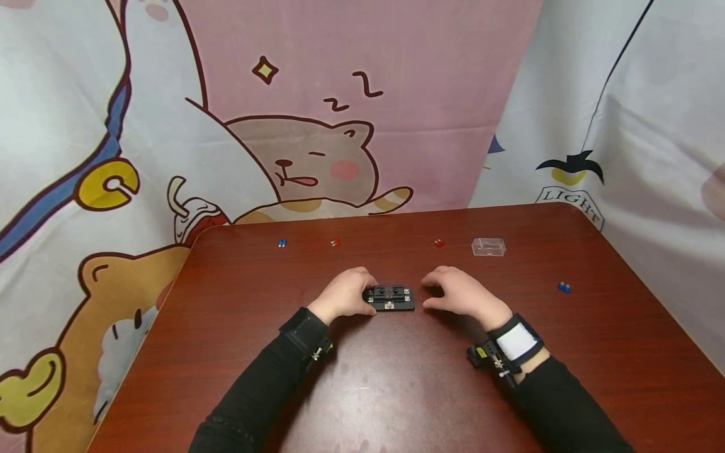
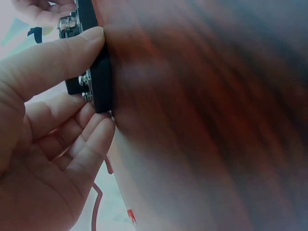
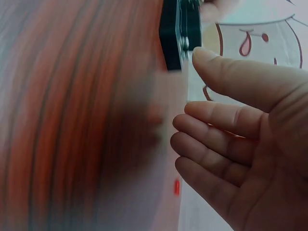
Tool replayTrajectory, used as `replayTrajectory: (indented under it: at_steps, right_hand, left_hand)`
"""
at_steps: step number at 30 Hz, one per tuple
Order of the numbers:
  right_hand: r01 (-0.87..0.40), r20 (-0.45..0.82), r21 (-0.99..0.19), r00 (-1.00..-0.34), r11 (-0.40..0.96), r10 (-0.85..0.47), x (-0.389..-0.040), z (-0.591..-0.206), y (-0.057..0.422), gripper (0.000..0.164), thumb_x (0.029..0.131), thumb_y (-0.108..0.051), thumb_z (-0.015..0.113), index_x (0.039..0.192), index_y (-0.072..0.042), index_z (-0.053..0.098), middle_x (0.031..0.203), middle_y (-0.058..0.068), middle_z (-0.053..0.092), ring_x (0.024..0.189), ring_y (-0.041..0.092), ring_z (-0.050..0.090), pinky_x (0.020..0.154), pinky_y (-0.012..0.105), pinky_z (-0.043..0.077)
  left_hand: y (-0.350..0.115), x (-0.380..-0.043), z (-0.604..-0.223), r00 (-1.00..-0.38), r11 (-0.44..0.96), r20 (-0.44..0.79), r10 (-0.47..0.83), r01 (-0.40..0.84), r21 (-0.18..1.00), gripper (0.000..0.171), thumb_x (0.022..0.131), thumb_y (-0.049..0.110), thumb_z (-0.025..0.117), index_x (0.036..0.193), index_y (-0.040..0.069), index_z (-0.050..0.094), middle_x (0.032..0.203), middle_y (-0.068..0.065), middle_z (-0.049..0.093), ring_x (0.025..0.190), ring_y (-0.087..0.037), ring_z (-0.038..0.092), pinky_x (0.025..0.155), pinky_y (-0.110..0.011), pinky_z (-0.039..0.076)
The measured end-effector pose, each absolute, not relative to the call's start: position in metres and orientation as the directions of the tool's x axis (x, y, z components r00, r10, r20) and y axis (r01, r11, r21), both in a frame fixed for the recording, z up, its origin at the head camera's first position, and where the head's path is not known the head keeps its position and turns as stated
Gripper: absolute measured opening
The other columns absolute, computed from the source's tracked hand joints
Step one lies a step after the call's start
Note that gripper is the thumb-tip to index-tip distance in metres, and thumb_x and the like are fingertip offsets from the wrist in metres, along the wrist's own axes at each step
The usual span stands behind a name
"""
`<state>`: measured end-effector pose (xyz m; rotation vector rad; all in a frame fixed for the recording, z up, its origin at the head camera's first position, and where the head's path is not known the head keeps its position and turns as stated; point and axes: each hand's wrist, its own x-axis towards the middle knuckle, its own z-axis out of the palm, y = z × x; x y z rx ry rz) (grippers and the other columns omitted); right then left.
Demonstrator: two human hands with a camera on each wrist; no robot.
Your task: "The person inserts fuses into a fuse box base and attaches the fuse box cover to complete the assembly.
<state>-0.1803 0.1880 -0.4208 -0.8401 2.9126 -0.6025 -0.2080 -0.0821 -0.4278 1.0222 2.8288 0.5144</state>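
A black rectangular block (image 1: 389, 302) with metal screw terminals lies on the brown table in the head view. My left hand (image 1: 347, 293) holds its left end, thumb on the near side and fingers around the far side. The left wrist view shows the thumb (image 2: 79, 50) against the block's edge and curled fingers (image 2: 94, 144) at its end. Just off the block's right end is my right hand (image 1: 461, 292), holding nothing. In the right wrist view its fingers (image 3: 216, 144) are loosely extended, and the thumb tip is near the block (image 3: 173, 38).
Along the table's back lie small blue pieces (image 1: 282, 243), red-and-white pieces (image 1: 335, 241) and more red pieces (image 1: 439, 243). A clear plastic box (image 1: 488, 247) stands at the back right. Other blue pieces (image 1: 564, 287) lie at the right. A printed cloth (image 1: 442, 94) hangs behind the table.
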Motion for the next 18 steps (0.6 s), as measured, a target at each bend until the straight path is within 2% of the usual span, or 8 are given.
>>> replayTrajectory:
  at_steps: [10,18]
  right_hand:
    - [-0.333,0.047,-0.403,-0.938,0.853,-0.344,-0.176,-0.412,0.248,0.030,0.084,-0.018,0.079,0.106,0.000,0.071,0.103,0.015,0.068,0.096,0.032,0.063,0.085,0.052,0.049]
    - [-0.233,0.062,-0.309,-0.972,0.922,-0.225,-0.169,-0.410,0.283,0.028,0.084,-0.015,0.079,0.104,0.003,0.071,0.100,0.018,0.068,0.090,0.033,0.064,0.081,0.053,0.049]
  left_hand:
    - [-0.082,-0.205,-0.427,-0.786,0.731,0.022,0.618,0.585,0.352,0.041,0.064,0.025,0.093,0.097,0.009,0.074,0.091,0.001,0.063,0.081,-0.014,0.057,0.080,-0.032,0.047]
    - [-0.082,-0.206,-0.427,-0.786,0.730,0.018,0.618,0.583,0.357,0.041,0.064,0.025,0.093,0.097,0.009,0.074,0.092,0.001,0.062,0.082,-0.014,0.057,0.080,-0.032,0.047]
